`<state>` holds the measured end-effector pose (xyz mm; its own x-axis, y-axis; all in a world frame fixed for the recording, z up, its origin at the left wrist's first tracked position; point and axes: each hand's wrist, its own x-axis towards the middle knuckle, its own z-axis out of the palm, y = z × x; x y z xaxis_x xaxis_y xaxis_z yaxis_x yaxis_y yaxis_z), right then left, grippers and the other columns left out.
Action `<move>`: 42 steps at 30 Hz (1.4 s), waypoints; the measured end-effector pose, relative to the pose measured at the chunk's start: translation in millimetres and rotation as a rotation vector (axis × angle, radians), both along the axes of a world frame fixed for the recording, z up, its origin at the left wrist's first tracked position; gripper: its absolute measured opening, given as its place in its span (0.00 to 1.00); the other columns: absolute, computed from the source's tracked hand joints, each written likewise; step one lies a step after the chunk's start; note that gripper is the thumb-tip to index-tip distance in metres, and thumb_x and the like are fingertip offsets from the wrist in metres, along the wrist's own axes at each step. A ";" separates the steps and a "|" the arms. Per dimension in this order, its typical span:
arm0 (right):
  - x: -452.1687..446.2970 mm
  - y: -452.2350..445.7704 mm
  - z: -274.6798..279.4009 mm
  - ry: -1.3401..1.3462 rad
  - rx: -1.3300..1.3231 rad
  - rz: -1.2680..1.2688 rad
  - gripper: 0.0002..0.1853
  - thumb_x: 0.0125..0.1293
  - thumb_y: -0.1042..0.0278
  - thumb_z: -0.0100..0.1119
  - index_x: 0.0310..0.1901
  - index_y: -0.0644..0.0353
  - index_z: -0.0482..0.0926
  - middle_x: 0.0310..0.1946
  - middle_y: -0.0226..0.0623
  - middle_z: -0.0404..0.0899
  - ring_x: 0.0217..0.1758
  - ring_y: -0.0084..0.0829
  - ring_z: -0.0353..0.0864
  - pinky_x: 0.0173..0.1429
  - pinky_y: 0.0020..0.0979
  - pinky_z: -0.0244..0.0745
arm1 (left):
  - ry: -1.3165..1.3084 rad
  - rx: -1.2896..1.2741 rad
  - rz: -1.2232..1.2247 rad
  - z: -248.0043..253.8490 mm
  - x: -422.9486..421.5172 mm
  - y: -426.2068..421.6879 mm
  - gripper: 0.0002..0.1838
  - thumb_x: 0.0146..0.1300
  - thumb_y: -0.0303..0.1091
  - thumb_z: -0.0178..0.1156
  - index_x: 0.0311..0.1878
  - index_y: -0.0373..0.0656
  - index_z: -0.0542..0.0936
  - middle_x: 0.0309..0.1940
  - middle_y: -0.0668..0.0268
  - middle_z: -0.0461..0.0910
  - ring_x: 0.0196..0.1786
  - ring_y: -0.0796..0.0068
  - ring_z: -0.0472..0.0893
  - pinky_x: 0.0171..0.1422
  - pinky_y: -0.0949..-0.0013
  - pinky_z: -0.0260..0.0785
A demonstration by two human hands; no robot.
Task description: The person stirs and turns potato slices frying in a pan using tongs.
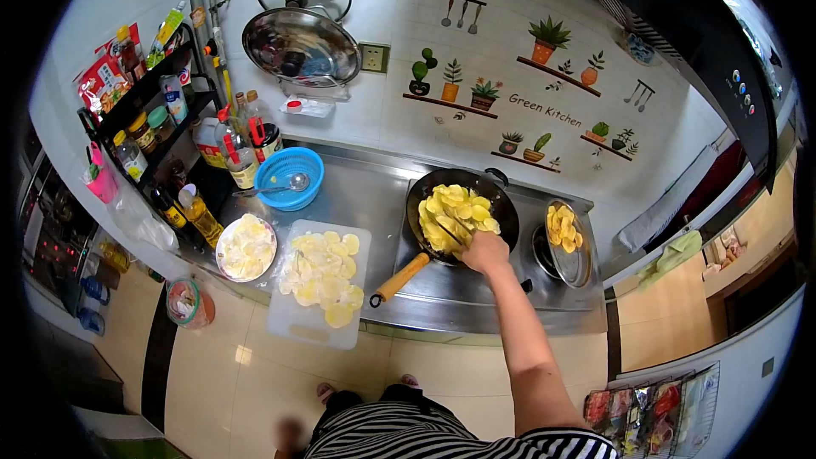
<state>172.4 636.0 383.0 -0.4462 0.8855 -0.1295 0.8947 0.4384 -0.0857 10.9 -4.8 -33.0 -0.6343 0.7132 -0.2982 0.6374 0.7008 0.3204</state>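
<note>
Stainless-steel desk [365,185] along a white wall [374,0] supported a black wok [507,211] containing yellow slices [455,204], the right hand [486,252] clamped on a thin utensil [451,235] among them, the left hand's state indeterminable.

The right grip [484,252] shows only its back; its fingertips are hidden. The utensil [448,232] it holds sinks out of sight among slices [455,204], which cover the bottom of the wok [508,211]. A patch [289,432] near the lower edge is too blurred to name; whether it is the left grip cannot be told. That edge cuts off the shirt [382,438].
</note>
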 end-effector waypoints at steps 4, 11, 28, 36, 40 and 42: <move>16.9 0.0 7.4 -0.098 -0.002 -0.024 0.20 0.52 0.55 0.61 0.40 0.63 0.81 0.40 0.49 0.81 0.46 0.45 0.81 0.49 0.40 0.76 | 0.030 0.007 0.028 -2.2 5.7 -4.0 0.25 0.51 0.63 0.58 0.27 0.48 0.81 0.26 0.58 0.79 0.32 0.58 0.78 0.39 0.53 0.69; 56.3 12.6 10.2 -0.081 0.097 -0.091 0.20 0.51 0.54 0.62 0.42 0.58 0.81 0.39 0.49 0.81 0.45 0.46 0.81 0.48 0.42 0.77 | 0.142 0.046 0.068 -7.0 9.1 -6.0 0.26 0.52 0.64 0.56 0.31 0.47 0.82 0.31 0.58 0.81 0.37 0.58 0.80 0.44 0.52 0.70; 50.5 30.4 0.3 -0.049 -0.008 -0.214 0.20 0.50 0.56 0.62 0.40 0.63 0.82 0.42 0.51 0.81 0.47 0.47 0.80 0.50 0.41 0.77 | 0.342 0.152 -0.128 4.4 18.8 -10.7 0.16 0.55 0.50 0.57 0.32 0.46 0.80 0.28 0.60 0.77 0.33 0.60 0.77 0.39 0.55 0.69; 31.8 29.3 -0.1 0.043 -0.016 -0.139 0.22 0.52 0.54 0.62 0.44 0.62 0.80 0.42 0.48 0.81 0.47 0.47 0.80 0.52 0.40 0.75 | -0.429 0.272 0.620 20.7 27.6 -7.8 0.19 0.54 0.51 0.58 0.32 0.43 0.83 0.29 0.57 0.82 0.34 0.60 0.81 0.42 0.56 0.73; 22.3 -3.4 27.5 0.078 -0.052 -0.094 0.22 0.53 0.51 0.63 0.42 0.62 0.81 0.40 0.53 0.80 0.46 0.48 0.80 0.51 0.41 0.75 | -0.534 0.208 0.732 50.9 29.6 7.4 0.16 0.57 0.41 0.56 0.33 0.35 0.83 0.31 0.54 0.83 0.33 0.63 0.81 0.43 0.60 0.74; 18.2 -10.3 21.4 0.067 -0.051 -0.018 0.22 0.53 0.51 0.63 0.42 0.62 0.81 0.39 0.54 0.80 0.45 0.48 0.80 0.50 0.41 0.75 | -0.514 0.166 0.711 56.6 28.6 14.2 0.15 0.57 0.36 0.55 0.34 0.31 0.82 0.31 0.53 0.83 0.33 0.64 0.81 0.42 0.62 0.74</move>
<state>190.6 625.7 404.5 -0.4393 0.8866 -0.1447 0.8940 0.4156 -0.1675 39.4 9.4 23.6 -0.7596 0.2620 -0.5952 -0.1802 0.7947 0.5797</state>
